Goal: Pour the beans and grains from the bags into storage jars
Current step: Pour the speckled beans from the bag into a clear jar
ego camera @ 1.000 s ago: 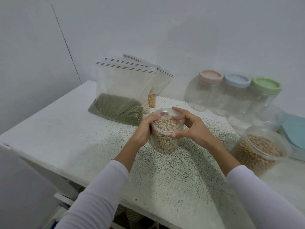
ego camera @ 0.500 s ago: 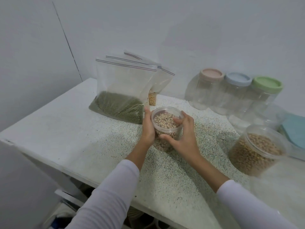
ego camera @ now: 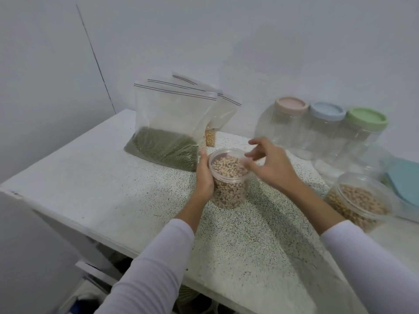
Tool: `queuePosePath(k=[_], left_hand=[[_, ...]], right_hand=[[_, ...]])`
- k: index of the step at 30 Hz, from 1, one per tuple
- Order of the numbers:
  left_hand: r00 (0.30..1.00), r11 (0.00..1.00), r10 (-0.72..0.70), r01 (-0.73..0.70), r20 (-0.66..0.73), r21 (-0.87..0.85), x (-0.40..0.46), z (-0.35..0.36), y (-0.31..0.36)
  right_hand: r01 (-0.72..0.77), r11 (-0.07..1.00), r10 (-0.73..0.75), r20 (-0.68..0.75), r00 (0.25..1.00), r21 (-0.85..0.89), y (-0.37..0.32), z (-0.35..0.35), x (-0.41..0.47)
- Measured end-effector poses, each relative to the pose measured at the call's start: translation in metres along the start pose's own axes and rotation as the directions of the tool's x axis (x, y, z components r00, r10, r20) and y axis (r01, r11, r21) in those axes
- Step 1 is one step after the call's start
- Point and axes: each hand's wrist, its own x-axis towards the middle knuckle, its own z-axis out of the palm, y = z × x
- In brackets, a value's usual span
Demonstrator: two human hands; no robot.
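A clear lidless jar of pale beans [ego camera: 229,177] stands mid-table. My left hand [ego camera: 205,175] grips its left side. My right hand [ego camera: 269,164] hovers just right of the rim, fingers spread and blurred, holding nothing. Behind the jar leans a zip bag of green grains [ego camera: 167,132], with a second bag holding yellow grains [ego camera: 210,137] partly hidden behind it. A third bag's top shows behind those. Another open jar of tan beans [ego camera: 360,200] sits at the right.
Three empty jars stand by the wall with a pink lid [ego camera: 291,105], blue lid [ego camera: 327,111] and green lid [ego camera: 367,117]. A light blue lid [ego camera: 405,184] lies at the right edge. The speckled table [ego camera: 90,177] ends near my sleeves.
My right hand let go of the jar's right side and lifted up and away from the rim. My left hand kept its hold; the jar stayed in place.
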Motion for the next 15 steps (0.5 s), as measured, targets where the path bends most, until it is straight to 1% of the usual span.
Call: queuePosePath(k=[1,2,3,4,5,6,7,8,10,12,13,15], left_hand=[[1.0,1.0,0.006,-0.006,-0.003,0.0,0.0,-0.001,0.0],[1.0,1.0,0.012,-0.012,0.007,0.002,0.001,-0.002,-0.001],[1.0,1.0,0.012,-0.012,0.021,0.004,0.001,-0.003,-0.001],[0.999,1.0,0.012,-0.013,0.037,0.008,0.001,-0.003,-0.001],[0.998,1.0,0.012,-0.012,0.055,0.003,-0.001,-0.003,0.0],[0.998,1.0,0.018,-0.018,0.067,-0.005,-0.001,-0.003,0.0],[0.997,1.0,0.025,-0.024,0.076,-0.018,-0.001,-0.002,0.0],[0.996,0.999,0.032,-0.03,0.081,-0.025,0.0,-0.002,-0.001],[0.997,0.999,0.029,-0.027,0.068,-0.041,0.002,-0.001,-0.004],[0.999,0.999,0.022,-0.02,0.034,-0.048,0.004,-0.001,-0.007],[1.0,0.998,0.022,-0.021,0.015,-0.059,0.005,0.0,-0.006],[1.0,0.997,0.021,-0.022,-0.011,-0.078,0.005,0.003,-0.004]], right_hand=[[0.013,0.997,-0.019,-0.08,0.997,-0.082,-0.002,-0.006,0.007],[0.045,0.991,-0.054,-0.072,0.996,-0.128,-0.004,-0.012,0.013],[0.092,0.988,-0.089,0.027,0.996,-0.128,-0.006,-0.015,0.019],[0.126,0.987,-0.105,0.19,0.976,-0.102,-0.008,-0.015,0.025],[0.152,0.985,-0.115,0.351,0.929,-0.081,-0.01,-0.013,0.029],[0.182,0.98,-0.12,0.47,0.874,-0.087,-0.014,-0.009,0.032],[0.219,0.97,-0.13,0.536,0.834,-0.105,-0.015,-0.003,0.034],[0.242,0.962,-0.134,0.551,0.824,-0.127,-0.013,0.003,0.035],[0.225,0.957,-0.108,0.493,0.863,-0.183,-0.008,0.013,0.037],[0.183,0.952,-0.075,0.394,0.916,-0.245,-0.005,0.02,0.031],[0.168,0.951,-0.074,0.337,0.939,-0.261,-0.004,0.024,0.026],[0.135,0.962,-0.082,0.222,0.972,-0.236,-0.006,0.032,0.018]])
